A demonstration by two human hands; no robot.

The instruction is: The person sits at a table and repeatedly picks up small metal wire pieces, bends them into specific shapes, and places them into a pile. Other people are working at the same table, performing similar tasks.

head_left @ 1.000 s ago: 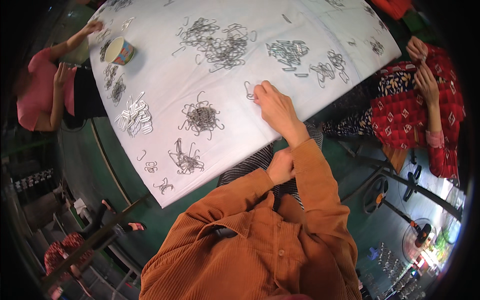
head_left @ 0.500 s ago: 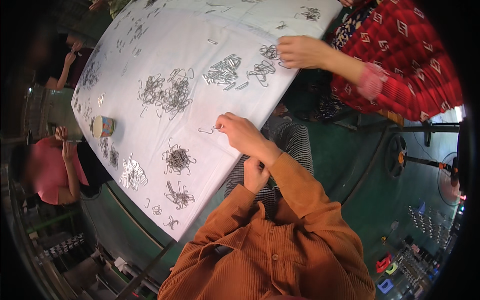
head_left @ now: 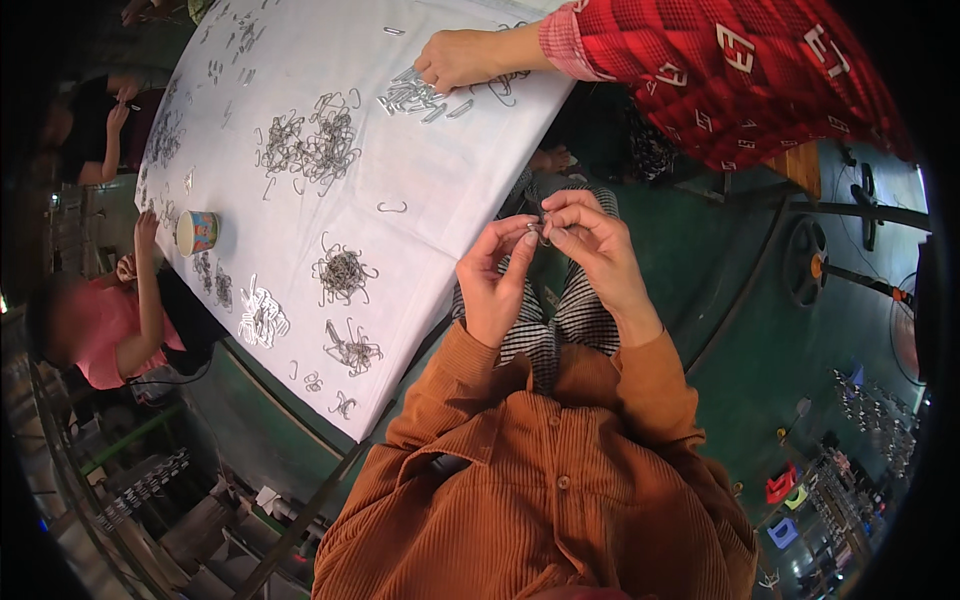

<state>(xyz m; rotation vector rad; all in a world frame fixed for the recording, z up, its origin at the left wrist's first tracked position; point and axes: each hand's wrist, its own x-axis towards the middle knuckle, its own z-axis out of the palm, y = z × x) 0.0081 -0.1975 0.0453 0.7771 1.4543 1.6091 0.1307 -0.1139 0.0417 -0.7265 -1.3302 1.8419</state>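
Observation:
My left hand [head_left: 497, 282] and my right hand [head_left: 600, 252] meet above my lap, just off the table's near edge. Between their pinched fingertips is a small metal hook [head_left: 535, 231], mostly covered by the fingers. One loose wire hook [head_left: 392, 208] lies alone on the white-covered table [head_left: 425, 270]. Tangled piles of similar hooks sit further off: a large pile [head_left: 308, 145], a round pile [head_left: 342, 275] and a smaller pile [head_left: 353, 348].
At right, a co-worker's hand [head_left: 455, 60] in a red sleeve reaches into a pile of silver metal strips [head_left: 410, 94]. Another strip pile [head_left: 263, 316] and a paper cup [head_left: 197, 233] stand left. Other people sit along the far left edge.
My right hand has drawn back from the table to meet my left hand, which has risen from my lap. The co-worker's hand has moved left onto the strips.

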